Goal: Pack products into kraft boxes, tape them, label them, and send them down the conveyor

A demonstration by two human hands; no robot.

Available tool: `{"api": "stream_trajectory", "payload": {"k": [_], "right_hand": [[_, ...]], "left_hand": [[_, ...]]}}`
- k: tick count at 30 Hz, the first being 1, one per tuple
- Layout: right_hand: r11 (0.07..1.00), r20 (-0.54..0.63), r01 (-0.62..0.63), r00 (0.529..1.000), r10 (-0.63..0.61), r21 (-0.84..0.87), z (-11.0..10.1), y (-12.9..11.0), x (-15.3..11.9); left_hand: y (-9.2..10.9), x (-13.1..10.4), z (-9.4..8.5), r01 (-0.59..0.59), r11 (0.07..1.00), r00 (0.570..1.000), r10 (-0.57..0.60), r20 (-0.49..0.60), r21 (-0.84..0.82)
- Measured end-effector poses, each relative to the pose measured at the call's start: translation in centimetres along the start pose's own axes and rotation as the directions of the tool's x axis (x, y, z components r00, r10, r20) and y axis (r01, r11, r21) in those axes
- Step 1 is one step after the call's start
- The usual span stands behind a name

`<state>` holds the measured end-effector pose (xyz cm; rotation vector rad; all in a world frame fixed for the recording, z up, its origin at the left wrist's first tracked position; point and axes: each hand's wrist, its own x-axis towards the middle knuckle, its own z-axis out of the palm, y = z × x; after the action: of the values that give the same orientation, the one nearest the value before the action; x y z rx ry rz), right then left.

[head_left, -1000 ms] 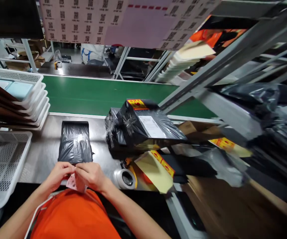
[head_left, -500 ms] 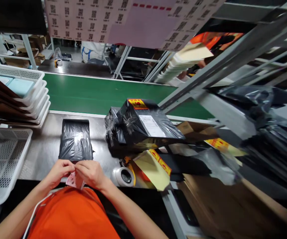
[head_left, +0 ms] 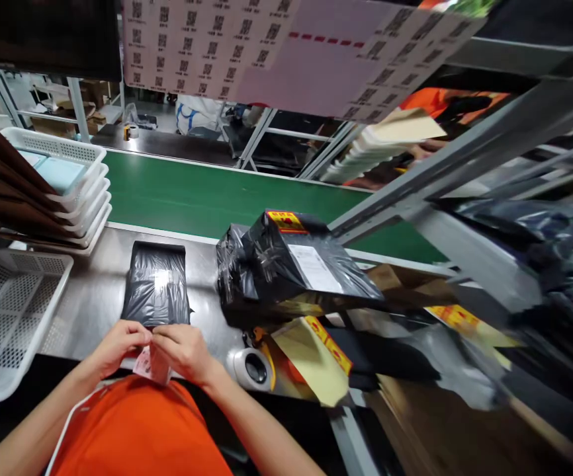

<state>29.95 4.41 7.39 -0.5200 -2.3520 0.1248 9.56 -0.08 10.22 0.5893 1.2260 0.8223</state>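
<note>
Both hands meet close to my body, in front of a black plastic-wrapped parcel that lies flat on the metal table. My left hand pinches a pink printed slip with thumb and forefinger. Gripping the same slip from the other side, my right hand has its fingers pressed together. The slip hangs below the fingertips, and its upper edge is hidden by them. Right of my right hand stands a tape roll in a yellow-edged holder.
Black parcels are piled right of centre, beside yellow sticker sheets. An empty white basket and stacked baskets stand left. A green conveyor crosses behind; a slanted metal post rises right. A co-worker's orange clothing shows beyond.
The view has shifted slightly, so the surroundings sit a little farther right and mostly lower. Both hands still hold the slip in nearly the same place.
</note>
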Motion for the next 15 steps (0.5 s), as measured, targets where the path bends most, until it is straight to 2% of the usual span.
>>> {"api": "stream_trajectory", "payload": {"k": [6,11,13,15], "right_hand": [[0.964,-0.02,-0.079,0.996,0.087,0.253,0.3,0.3,0.4],[0.931,0.019,-0.162,0.986,0.165,0.328,0.0,0.2,0.7],[0.892,0.026,-0.246,0.966,0.255,0.379,0.0,0.2,0.6],[0.817,-0.009,-0.369,0.909,0.416,0.442,0.1,0.2,0.6]], "left_hand": [[-0.2,0.5,-0.3,-0.028,0.999,0.999,0.027,0.031,0.023],[-0.4,1.0,-0.6,-0.06,0.998,0.997,0.059,0.053,0.032],[-0.3,1.1,-0.7,-0.093,0.995,0.994,0.09,0.059,0.042],[0.0,1.0,-0.8,-0.154,0.987,0.987,0.152,0.055,0.045]]}}
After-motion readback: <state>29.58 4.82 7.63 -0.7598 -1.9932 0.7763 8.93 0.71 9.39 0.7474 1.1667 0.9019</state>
